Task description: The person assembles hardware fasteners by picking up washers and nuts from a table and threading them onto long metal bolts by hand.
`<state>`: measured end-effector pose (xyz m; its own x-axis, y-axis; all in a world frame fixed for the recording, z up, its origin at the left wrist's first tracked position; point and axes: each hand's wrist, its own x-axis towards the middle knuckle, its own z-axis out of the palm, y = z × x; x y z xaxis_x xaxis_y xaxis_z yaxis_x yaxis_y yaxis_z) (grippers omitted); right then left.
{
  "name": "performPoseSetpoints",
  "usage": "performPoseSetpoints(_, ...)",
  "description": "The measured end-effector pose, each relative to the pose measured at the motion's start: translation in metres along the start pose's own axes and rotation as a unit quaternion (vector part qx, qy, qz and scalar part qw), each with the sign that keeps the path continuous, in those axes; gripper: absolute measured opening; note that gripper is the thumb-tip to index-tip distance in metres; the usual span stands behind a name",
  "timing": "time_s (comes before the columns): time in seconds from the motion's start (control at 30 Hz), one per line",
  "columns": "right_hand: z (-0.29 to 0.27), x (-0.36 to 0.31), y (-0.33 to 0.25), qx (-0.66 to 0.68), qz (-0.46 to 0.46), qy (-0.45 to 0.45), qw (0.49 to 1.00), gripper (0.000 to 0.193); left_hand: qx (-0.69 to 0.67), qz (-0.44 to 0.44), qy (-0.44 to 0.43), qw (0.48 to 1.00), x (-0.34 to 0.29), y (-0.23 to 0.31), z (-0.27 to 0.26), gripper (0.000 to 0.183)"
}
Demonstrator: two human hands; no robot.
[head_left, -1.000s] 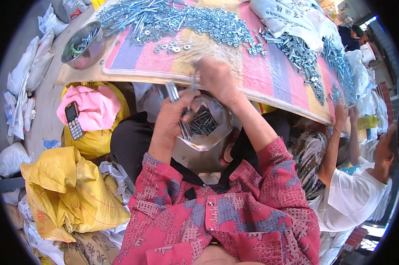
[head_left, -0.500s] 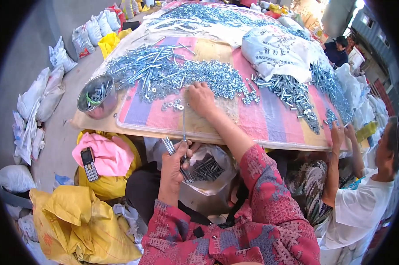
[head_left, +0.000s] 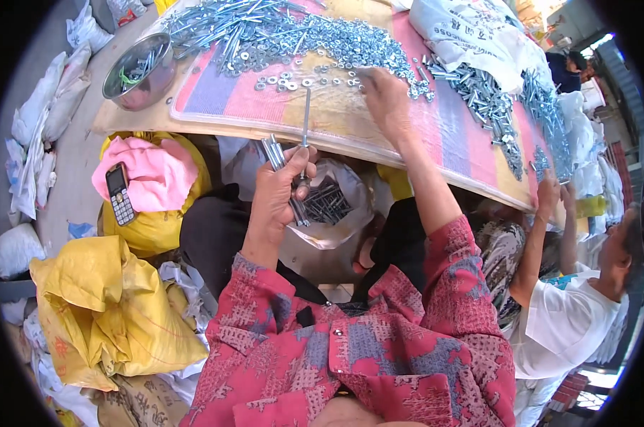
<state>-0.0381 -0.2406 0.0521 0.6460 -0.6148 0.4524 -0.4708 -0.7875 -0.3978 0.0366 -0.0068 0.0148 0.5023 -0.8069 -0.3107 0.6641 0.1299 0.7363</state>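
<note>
My left hand (head_left: 283,188) is closed around a bundle of metal bolts (head_left: 274,151) in front of the table's edge. One thin bolt (head_left: 306,117) stands upright from its thumb and fingers. My right hand (head_left: 387,107) is low over the striped cloth (head_left: 236,110), at the right of some loose washers (head_left: 283,83); its fingertips are blurred, and whether they hold anything is unclear. Beyond it spreads a heap of nuts and washers (head_left: 350,43), with a pile of long bolts (head_left: 240,32) to its left. Below my left hand, a pale open bag (head_left: 343,231) contains dark bolts (head_left: 327,202).
A metal bowl (head_left: 133,96) with bolts stands at the table's left corner. A keypad phone (head_left: 119,193) lies on a pink cloth (head_left: 154,171) at left. Yellow sacks (head_left: 115,306) lie below. At right sits a co-worker (head_left: 571,320), hands near the table's edge.
My right hand has moved right, away from the loose washers. My left hand still grips the bolts. The view has tilted down, so the table sits higher in the picture.
</note>
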Motion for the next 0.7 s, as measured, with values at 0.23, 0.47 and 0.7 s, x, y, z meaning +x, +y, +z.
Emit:
performPoseSetpoints(0.23, 0.059, 0.012, -0.023, -0.157, -0.041, -0.015, 0.987, 0.018, 0.045, -0.004, 0.010, 0.999, -0.017, -0.007, 0.004, 0.024)
performPoseSetpoints(0.47, 0.015, -0.036, -0.051, 0.132, 0.052, 0.027, 0.990, 0.028, 0.047, -0.004, -0.021, 0.999, -0.024, -0.010, 0.003, 0.019)
performPoseSetpoints(0.7, -0.006, -0.034, -0.023, 0.170, 0.099, 0.071, 0.978, 0.025, 0.080, 0.023, -0.036, 0.996, -0.013, -0.008, 0.013, 0.018)
